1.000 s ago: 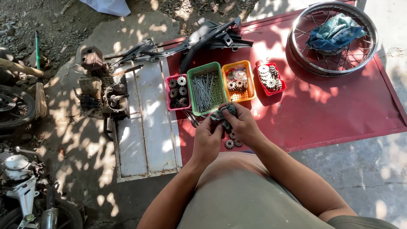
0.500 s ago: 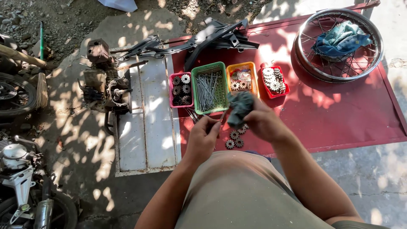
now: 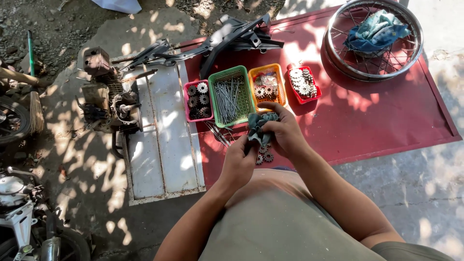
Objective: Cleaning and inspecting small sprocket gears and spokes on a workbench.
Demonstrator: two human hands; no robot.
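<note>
Your right hand (image 3: 285,133) is clamped on a bunched teal rag (image 3: 258,128), held just above the near edge of the red sheet (image 3: 386,116). Your left hand (image 3: 239,162) sits at the rag's 7 o'clock, fingers curled together against its lower folds; whether it pinches a part inside, you cannot tell. Two small sprockets (image 3: 263,157) lie on the sheet directly under the rag. At the rag's 12 o'clock stands a row of baskets: pink basket (image 3: 186,99) with sprockets, green basket (image 3: 241,96) with spokes, orange basket (image 3: 281,87), red basket (image 3: 314,94). A wheel rim (image 3: 338,63) holding a blue cloth (image 3: 374,31) lies at 2 o'clock. An engine (image 3: 106,96) rests at 9 o'clock beside a white panel (image 3: 159,145).
</note>
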